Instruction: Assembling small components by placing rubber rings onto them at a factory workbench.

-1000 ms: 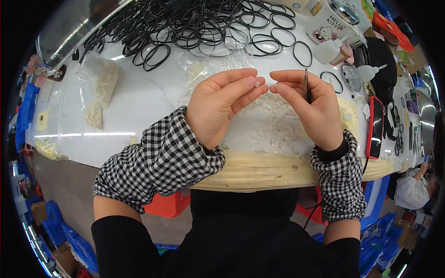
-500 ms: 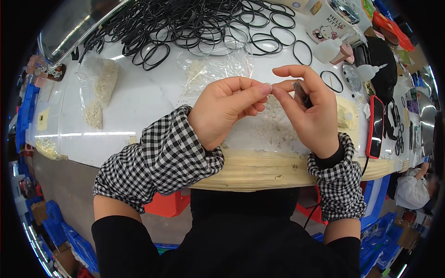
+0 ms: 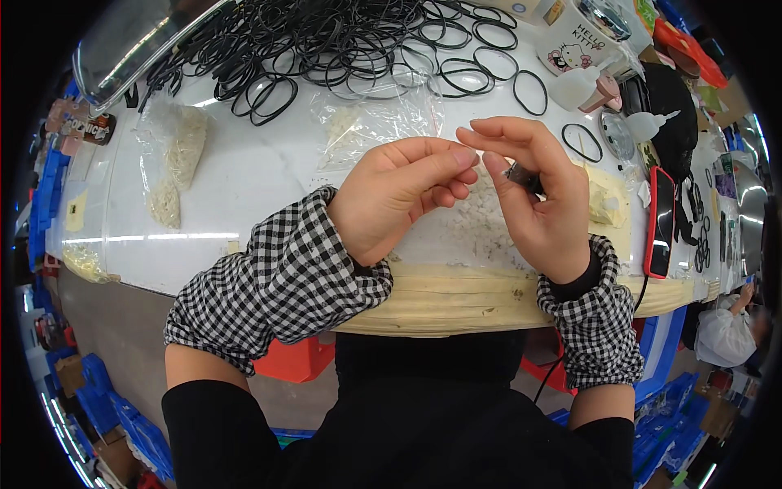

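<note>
Over the near part of the white table, my left hand (image 3: 399,191) is closed in a pinch of thumb and forefinger. Whatever lies between those fingertips is too small to make out. Close to its right, my right hand (image 3: 546,204) curls its fingers around a small dark metal piece (image 3: 521,174), largely hidden by the thumb and palm. The right thumb and forefinger are apart, near the left fingertips. Below the hands lies a loose pile of small whitish pieces (image 3: 482,224). Behind them is a clear plastic bag (image 3: 399,122) with pale bits inside.
A big tangle of black loops (image 3: 326,45) covers the far side. At left stands a clear bag of pale pieces (image 3: 187,147). A red-edged phone (image 3: 661,220), squeeze bottles (image 3: 574,88) and a white tub (image 3: 574,45) are at right. Yellowish tape (image 3: 456,301) covers the front edge.
My right forefinger has come down and left towards the left fingertips, and the thumb has drawn slightly away from them. The metal piece has turned deeper into the right hand. My left hand barely moved.
</note>
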### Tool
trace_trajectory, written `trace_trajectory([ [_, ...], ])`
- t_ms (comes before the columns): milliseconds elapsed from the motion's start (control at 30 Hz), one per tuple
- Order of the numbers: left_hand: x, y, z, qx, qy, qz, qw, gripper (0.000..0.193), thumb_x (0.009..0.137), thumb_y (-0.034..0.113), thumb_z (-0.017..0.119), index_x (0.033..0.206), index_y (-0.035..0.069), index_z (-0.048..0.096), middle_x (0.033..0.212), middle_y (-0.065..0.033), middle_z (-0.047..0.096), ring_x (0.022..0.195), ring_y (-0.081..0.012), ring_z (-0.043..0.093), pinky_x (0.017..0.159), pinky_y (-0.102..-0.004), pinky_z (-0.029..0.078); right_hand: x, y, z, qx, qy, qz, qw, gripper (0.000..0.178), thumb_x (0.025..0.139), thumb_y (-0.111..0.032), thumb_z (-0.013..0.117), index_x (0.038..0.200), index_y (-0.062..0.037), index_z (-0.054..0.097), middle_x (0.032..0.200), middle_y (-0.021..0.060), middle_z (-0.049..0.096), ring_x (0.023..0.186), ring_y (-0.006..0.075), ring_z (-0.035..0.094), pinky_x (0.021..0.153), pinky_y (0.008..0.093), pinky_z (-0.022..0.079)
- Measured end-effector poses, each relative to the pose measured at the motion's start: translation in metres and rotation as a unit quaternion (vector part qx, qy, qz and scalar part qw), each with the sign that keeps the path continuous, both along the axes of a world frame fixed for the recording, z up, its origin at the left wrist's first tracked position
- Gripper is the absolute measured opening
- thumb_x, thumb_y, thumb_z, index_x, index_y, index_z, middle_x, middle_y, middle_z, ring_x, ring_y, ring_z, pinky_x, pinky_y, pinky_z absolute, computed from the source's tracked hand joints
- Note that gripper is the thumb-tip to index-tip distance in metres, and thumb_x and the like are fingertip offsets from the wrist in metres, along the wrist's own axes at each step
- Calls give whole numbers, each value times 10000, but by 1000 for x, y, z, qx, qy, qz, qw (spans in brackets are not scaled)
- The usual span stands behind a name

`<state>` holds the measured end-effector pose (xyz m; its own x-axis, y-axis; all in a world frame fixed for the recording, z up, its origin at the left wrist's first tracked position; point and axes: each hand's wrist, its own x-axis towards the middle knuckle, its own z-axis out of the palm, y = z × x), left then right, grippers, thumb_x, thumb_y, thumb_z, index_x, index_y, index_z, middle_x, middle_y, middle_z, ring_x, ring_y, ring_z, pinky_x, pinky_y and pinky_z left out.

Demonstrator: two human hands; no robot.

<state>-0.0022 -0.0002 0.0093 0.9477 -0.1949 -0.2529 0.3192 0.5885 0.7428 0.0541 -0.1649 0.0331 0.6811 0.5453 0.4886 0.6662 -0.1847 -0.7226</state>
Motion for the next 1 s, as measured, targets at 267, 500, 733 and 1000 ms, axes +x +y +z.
trace_trajectory([
  [267,2,4,-6,-53,-40,-12,998,200,909,173,568,1008,5,611,886,-18,605,807,-74,533,729,-195,435,-1,-2,14,-55,7,-22,998,188,721,29,672,898,-36,668,816,38,583,635,89,556,487,208,398],
  [500,3,3,-5,-76,-25,-34,996,215,918,190,563,1027,8,598,868,3,578,795,-64,518,729,-192,435,6,-8,5,-38,-118,6,992,293,674,98,641,934,-33,678,809,59,587,648,128,584,533,215,456],
  [733,3,0,-5,-97,-55,-74,991,255,979,238,424,1084,27,520,937,11,549,742,-44,413,681,-190,369,-1,-3,12,-35,-129,-1,991,247,703,28,689,944,-13,649,784,68,584,676,158,608,584,255,496],
  [1000,4,2,-5,-191,-86,-102,973,173,957,226,486,991,63,532,856,27,498,768,-66,429,722,-195,376,-3,-6,10,-114,-31,-12,993,303,810,-271,680,729,-29,517,600,70,490,489,168,440,448,277,351],
])
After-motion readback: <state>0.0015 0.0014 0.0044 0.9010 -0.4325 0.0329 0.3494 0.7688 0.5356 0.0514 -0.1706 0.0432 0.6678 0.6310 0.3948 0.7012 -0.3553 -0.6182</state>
